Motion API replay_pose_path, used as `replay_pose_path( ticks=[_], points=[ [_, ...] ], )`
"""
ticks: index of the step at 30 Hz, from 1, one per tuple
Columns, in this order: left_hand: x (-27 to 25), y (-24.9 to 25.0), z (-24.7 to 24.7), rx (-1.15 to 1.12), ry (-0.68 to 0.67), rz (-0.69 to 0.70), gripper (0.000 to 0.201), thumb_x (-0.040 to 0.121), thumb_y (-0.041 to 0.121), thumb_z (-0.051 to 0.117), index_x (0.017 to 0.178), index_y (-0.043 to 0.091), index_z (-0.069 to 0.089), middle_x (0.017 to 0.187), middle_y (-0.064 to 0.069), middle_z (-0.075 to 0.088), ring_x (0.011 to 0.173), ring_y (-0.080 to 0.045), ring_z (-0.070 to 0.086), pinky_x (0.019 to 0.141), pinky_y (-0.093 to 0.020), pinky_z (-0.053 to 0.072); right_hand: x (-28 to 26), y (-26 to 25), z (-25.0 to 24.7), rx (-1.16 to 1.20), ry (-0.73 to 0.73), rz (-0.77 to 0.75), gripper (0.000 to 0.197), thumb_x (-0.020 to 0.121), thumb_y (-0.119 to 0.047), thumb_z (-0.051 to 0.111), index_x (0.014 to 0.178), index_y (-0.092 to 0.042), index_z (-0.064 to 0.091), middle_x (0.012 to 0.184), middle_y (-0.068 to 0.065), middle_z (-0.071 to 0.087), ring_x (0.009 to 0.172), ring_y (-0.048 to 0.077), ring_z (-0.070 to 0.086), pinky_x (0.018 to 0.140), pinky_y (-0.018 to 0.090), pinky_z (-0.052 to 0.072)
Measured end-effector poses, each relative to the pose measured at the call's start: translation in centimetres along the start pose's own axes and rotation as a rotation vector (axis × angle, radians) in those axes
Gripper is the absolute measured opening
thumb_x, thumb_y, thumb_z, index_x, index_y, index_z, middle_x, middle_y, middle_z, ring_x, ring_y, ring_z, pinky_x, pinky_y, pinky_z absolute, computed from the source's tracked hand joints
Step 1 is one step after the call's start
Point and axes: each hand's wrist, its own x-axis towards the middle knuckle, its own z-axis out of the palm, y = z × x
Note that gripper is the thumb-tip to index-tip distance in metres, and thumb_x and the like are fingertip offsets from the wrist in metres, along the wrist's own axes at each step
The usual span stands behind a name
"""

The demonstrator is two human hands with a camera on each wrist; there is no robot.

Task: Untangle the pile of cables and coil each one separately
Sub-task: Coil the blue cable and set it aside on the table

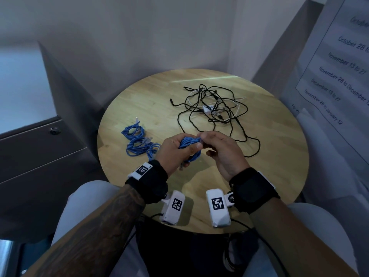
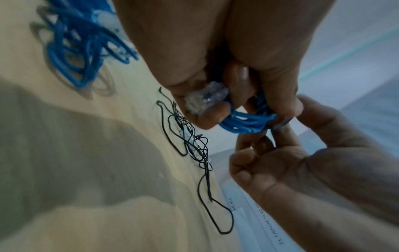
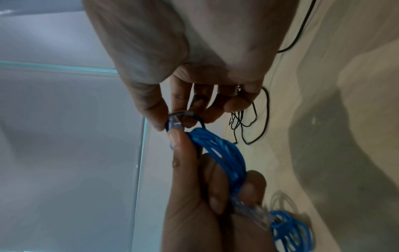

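Blue cable coil (image 1: 188,145) clenched in left hand (image 1: 173,151), long axis near-to-far, right hand (image 1: 221,150) grip pinching its plug (image 3: 175,121)

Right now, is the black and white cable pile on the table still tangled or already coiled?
Still tangled: the black and white cable pile sprawls in loose crossing loops on the table, untouched by either hand.

Round wooden tabletop (image 1: 279,160), light grain, glare streak along far edge. Grey cabinet (image 1: 40,148) left of tabletop, drawer front with round lock (image 1: 55,130). Plain pale wall (image 1: 139,37) behind. Printed paper notice (image 1: 343,72) on right, tilted, listing date ranges: October 28, November 13 to 27, December 28 to January 12; bottom line cut off. Light trouser legs (image 1: 83,208) at bottom of head view. Dark floor gap under tabletop near edge, detail unclear.
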Motion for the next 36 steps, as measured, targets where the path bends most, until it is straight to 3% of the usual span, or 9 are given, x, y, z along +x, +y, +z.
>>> replay_pose_path(
  ticks=[7, 9, 11, 15, 19, 24, 29, 32, 36],
  points=[
    [-0.7, 0.6, 0.9, -0.137, -0.086, -0.124, 0.036, 0.088, 0.047, 0.063, 0.057, 0.027, 0.065, 0.05, 0.002, 0.024, 0.045, -0.018, 0.021, 0.05, -0.03, 0.029, 0.3, -1.2, -1.3, -0.007, 0.133, -0.133, 0.013, 0.091, -0.013, 0.068, 0.096, -0.007, 0.078, 0.084, -0.005, 0.07, 0.077, 0.003, 0.058, 0.071, 0.019, 0.044],
    [-0.5, 0.2, 1.1, -0.091, -0.064, -0.146, 0.033, 0.087, 0.047, 0.067, 0.075, 0.016, 0.07, 0.048, 0.002, 0.028, 0.042, -0.02, 0.024, 0.048, -0.031, 0.03, 0.2, -1.0, -1.3, -0.071, 0.133, -0.212, 0.014, 0.093, -0.011, 0.067, 0.1, -0.001, 0.076, 0.088, -0.004, 0.071, 0.075, -0.008, 0.062, 0.066, 0.008, 0.045],
    [-0.4, -0.1, 1.4, 0.035, -0.056, -0.147, 0.031, 0.087, 0.042, 0.07, 0.086, 0.011, 0.069, 0.046, 0.0, 0.036, 0.037, -0.021, 0.032, 0.045, -0.03, 0.033, 0.5, -0.7, -1.0, -0.129, 0.164, -0.249, 0.013, 0.093, -0.014, 0.068, 0.098, -0.003, 0.075, 0.09, -0.004, 0.072, 0.077, -0.008, 0.063, 0.068, 0.008, 0.047],
    [-0.8, 0.0, 1.5, -0.014, -0.111, -0.172, 0.033, 0.089, 0.036, 0.068, 0.093, 0.003, 0.068, 0.048, -0.003, 0.031, 0.038, -0.019, 0.028, 0.047, -0.032, 0.033, 0.8, -0.6, -0.7, -0.206, 0.168, -0.283, 0.011, 0.092, -0.021, 0.07, 0.093, -0.012, 0.075, 0.097, 0.0, 0.075, 0.097, 0.011, 0.068, 0.088, 0.029, 0.055],
    [-0.8, 0.2, 0.8, -0.147, -0.141, -0.24, 0.044, 0.09, 0.045, 0.062, 0.093, 0.002, 0.071, 0.051, -0.003, 0.019, 0.044, -0.018, 0.018, 0.048, -0.028, 0.031, 0.4, -0.6, -0.4, -0.297, 0.089, -0.348, 0.009, 0.093, -0.022, 0.069, 0.091, -0.015, 0.074, 0.099, -0.003, 0.072, 0.099, 0.017, 0.066, 0.088, 0.034, 0.054],
    [-0.9, -0.6, 1.4, -0.01, -0.103, -0.19, 0.031, 0.09, 0.036, 0.066, 0.094, 0.005, 0.071, 0.044, -0.002, 0.034, 0.037, -0.02, 0.03, 0.048, -0.033, 0.038, 0.4, -0.1, -0.4, -0.356, 0.116, -0.388, 0.009, 0.093, -0.017, 0.069, 0.092, -0.01, 0.074, 0.097, 0.001, 0.07, 0.094, 0.012, 0.065, 0.08, 0.024, 0.053],
    [-1.0, -0.2, 1.8, 0.045, -0.058, -0.093, 0.038, 0.093, 0.046, 0.06, 0.103, 0.01, 0.069, 0.048, 0.001, 0.037, 0.039, -0.018, 0.033, 0.048, -0.035, 0.034, 1.8, -0.3, -1.4, -0.062, 0.282, -0.178, 0.006, 0.093, -0.016, 0.069, 0.091, -0.014, 0.074, 0.081, -0.013, 0.07, 0.068, -0.011, 0.06, 0.065, 0.013, 0.045],
    [-1.1, 0.0, 1.2, -0.022, -0.081, -0.06, 0.035, 0.099, 0.04, 0.052, 0.109, 0.011, 0.069, 0.052, 0.002, 0.029, 0.046, -0.02, 0.026, 0.051, -0.036, 0.035, 1.9, -0.4, -1.2, -0.133, 0.289, -0.254, 0.012, 0.093, -0.019, 0.069, 0.094, -0.008, 0.075, 0.088, -0.008, 0.072, 0.074, -0.009, 0.061, 0.067, 0.011, 0.046],
    [-1.2, 0.5, 0.9, 0.127, -0.083, -0.038, 0.033, 0.096, 0.041, 0.057, 0.097, 0.011, 0.07, 0.048, 0.001, 0.038, 0.042, -0.019, 0.036, 0.051, -0.037, 0.039, 1.9, -0.2, -1.3, -0.178, 0.283, -0.294, 0.014, 0.093, -0.022, 0.069, 0.096, -0.009, 0.075, 0.098, -0.002, 0.075, 0.082, -0.005, 0.063, 0.07, 0.011, 0.047]
  ],
)
